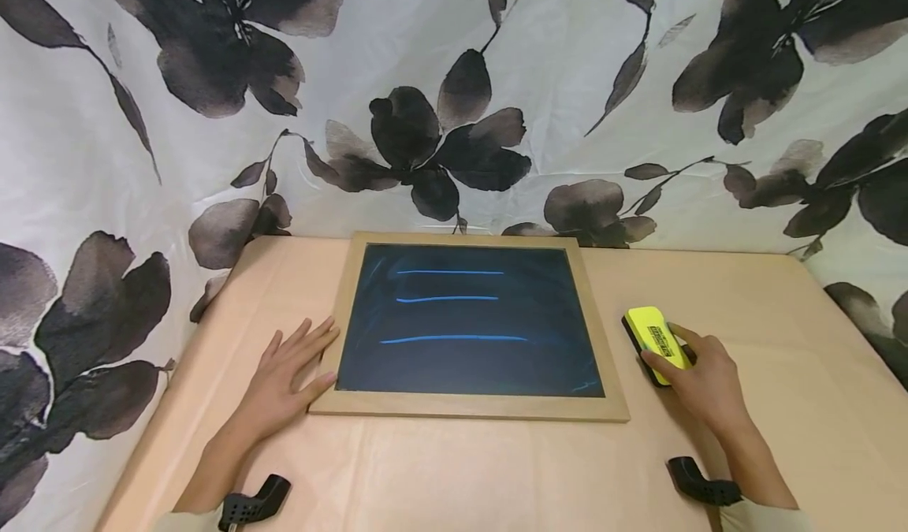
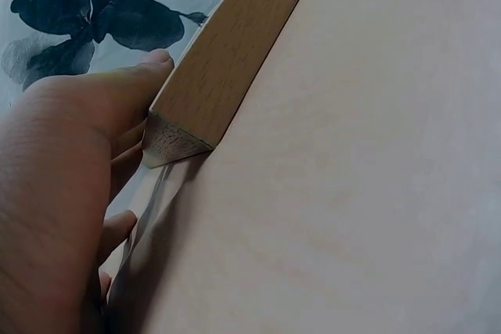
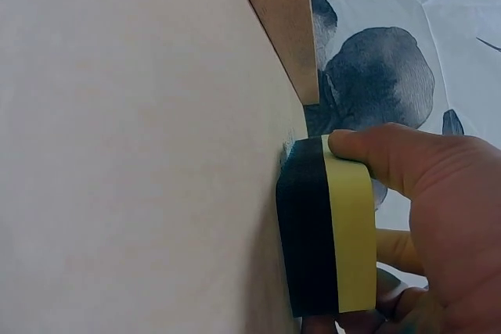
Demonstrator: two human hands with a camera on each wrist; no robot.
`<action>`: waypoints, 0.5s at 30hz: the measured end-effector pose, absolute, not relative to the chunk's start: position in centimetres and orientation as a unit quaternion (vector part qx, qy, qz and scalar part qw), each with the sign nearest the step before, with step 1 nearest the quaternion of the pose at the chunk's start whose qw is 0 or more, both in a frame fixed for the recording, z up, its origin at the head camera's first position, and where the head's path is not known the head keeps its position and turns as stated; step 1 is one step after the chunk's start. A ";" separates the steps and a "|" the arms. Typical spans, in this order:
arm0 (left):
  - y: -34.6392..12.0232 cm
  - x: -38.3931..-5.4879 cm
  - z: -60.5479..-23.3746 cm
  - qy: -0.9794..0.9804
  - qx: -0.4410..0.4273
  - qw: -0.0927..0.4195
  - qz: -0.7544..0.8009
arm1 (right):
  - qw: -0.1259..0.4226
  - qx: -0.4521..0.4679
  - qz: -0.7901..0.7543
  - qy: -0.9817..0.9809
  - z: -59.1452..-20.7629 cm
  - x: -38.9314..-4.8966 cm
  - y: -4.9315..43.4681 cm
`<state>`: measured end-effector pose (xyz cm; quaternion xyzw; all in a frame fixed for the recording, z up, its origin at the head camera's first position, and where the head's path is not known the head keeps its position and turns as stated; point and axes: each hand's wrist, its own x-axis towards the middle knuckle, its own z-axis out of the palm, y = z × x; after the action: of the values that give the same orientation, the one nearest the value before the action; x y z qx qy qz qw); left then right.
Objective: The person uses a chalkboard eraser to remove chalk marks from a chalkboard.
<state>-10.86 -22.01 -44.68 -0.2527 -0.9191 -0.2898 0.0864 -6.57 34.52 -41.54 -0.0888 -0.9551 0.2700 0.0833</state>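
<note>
A wood-framed chalkboard (image 1: 468, 366) lies on the table, with three blue horizontal lines drawn on its dark surface and a faint blue mark near the lower right corner. My left hand (image 1: 284, 382) rests against the frame's left side, its fingers extended. In the left wrist view the thumb touches the wooden frame (image 2: 227, 60) near its corner. To the right of the board, my right hand (image 1: 709, 378) grips a yellow and black eraser (image 1: 654, 335) between thumb and fingers. The right wrist view shows the eraser (image 3: 352, 232) with its black felt side at the table surface.
A light wood-coloured tabletop (image 1: 454, 477) extends around the board. Behind it and at the left hangs a white cloth (image 1: 567, 106) with dark flower prints, meeting the table's back edge. Black wrist cameras (image 1: 258, 503) are strapped at both wrists.
</note>
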 end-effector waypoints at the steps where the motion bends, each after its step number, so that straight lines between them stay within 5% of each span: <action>1: -22.0 -10.9 -44.6 -0.919 -0.252 0.087 -0.290 | 0.081 -0.090 0.270 -0.955 -41.6 -6.6 34.5; 15: -21.5 -11.1 -44.7 -0.922 -0.244 0.094 -0.285 | 0.095 -0.086 0.267 -0.955 -41.5 -7.6 35.0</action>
<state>-11.14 -21.52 -44.73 -0.2444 -0.9220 -0.2852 0.0944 -7.61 35.03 -41.53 -0.0863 -0.9550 0.2674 0.0952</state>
